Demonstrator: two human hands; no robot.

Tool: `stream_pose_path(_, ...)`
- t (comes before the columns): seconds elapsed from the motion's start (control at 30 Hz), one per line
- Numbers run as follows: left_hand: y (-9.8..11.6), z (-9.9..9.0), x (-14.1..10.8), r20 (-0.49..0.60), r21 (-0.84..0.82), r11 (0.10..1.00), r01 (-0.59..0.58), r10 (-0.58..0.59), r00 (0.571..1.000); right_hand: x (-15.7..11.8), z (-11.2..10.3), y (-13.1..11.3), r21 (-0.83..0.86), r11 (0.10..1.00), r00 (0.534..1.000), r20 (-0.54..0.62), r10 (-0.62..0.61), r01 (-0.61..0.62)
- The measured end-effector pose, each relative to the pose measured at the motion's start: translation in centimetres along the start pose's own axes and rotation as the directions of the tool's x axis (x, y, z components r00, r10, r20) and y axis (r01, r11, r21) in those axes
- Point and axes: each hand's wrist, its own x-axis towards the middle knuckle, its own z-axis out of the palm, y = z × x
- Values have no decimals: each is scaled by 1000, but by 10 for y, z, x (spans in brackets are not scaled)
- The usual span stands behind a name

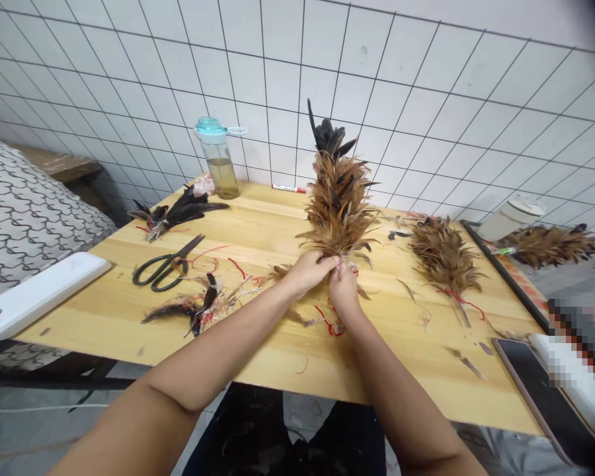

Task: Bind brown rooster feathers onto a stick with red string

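Observation:
My left hand and my right hand both grip the base of a tall bundle of brown chicken feathers, which stands upright with black plumes at its top. A loose red thread lies on the table just below my hands. To the left lie black-handled scissors, a scattered tuft of dark feathers and a black feather bunch. A finished-looking brown feather bundle lies to the right, tied with red thread.
The light wooden table carries these things against a white tiled wall. At the back stand a water bottle and a red-capped marker. A phone lies at the right edge, and a white pad at the left.

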Motion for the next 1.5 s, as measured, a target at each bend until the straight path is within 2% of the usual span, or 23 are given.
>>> stream_pose_path(0.07,2,1,-3,48,30,999,-13,11,999,-5,1,-6,-217,976,995,-100,-27,5)
stream_pose_path(0.1,2,2,-4,33,58,998,-1,-1,999,-7,1,-10,-269,963,995,-104,-14,-15)
stream_pose_path(0.2,-2,7,-5,-103,120,986,117,-105,989,-12,4,-22,-414,906,996,-36,76,-84)
stream_pose_path(0.27,-6,10,-5,-158,87,984,155,-140,977,-15,5,-28,-507,855,991,6,131,-110)
stream_pose_path(0.37,-12,11,-3,-198,37,993,108,-99,975,-19,6,-34,-590,805,988,74,139,-69)
stream_pose_path(0.43,-14,8,1,-255,43,995,85,-71,964,-20,5,-36,-589,808,984,148,100,7)
stream_pose_path(0.5,-11,0,6,-289,-12,998,70,-70,955,-19,1,-35,-504,857,966,257,28,109)
stream_pose_path(0.57,-5,-10,10,-258,-173,983,58,-102,961,-15,-8,-33,-335,929,946,320,-46,158)
stream_pose_path(0.63,6,-22,14,-209,-331,942,49,-124,970,-9,-21,-29,-151,982,958,279,-65,111)
stream_pose_path(0.77,24,-38,13,-186,-436,900,-18,-71,980,3,-49,-26,102,995,1000,12,-15,14)
stream_pose_path(0.83,27,-34,10,-124,-480,877,-18,-48,991,4,-53,-27,249,969,1000,-6,6,-4)
stream_pose_path(0.9,24,-23,5,-50,-487,873,28,-60,997,3,-48,-29,388,921,997,72,22,-48)
stream_pose_path(0.97,18,-8,0,-38,-399,915,61,-83,996,1,-37,-29,480,872,986,166,17,-96)
stream_pose_path(1.07,9,8,-5,-141,-110,994,9,-24,990,0,-21,-27,546,831,978,207,-5,-112)
stream_pose_path(1.13,8,11,-7,-196,100,995,-26,46,980,0,-15,-25,580,806,981,196,4,-119)
stream_pose_path(1.2,11,10,-9,-215,243,970,-17,71,974,-1,-13,-25,612,780,980,199,9,-131)
stream_pose_path(1.3,15,12,-12,-216,303,953,-3,71,974,-2,-14,-25,608,780,976,218,18,-150)
stream_pose_path(1.5,12,21,-18,-228,244,969,-46,104,968,0,-13,-20,524,847,987,162,3,-89)
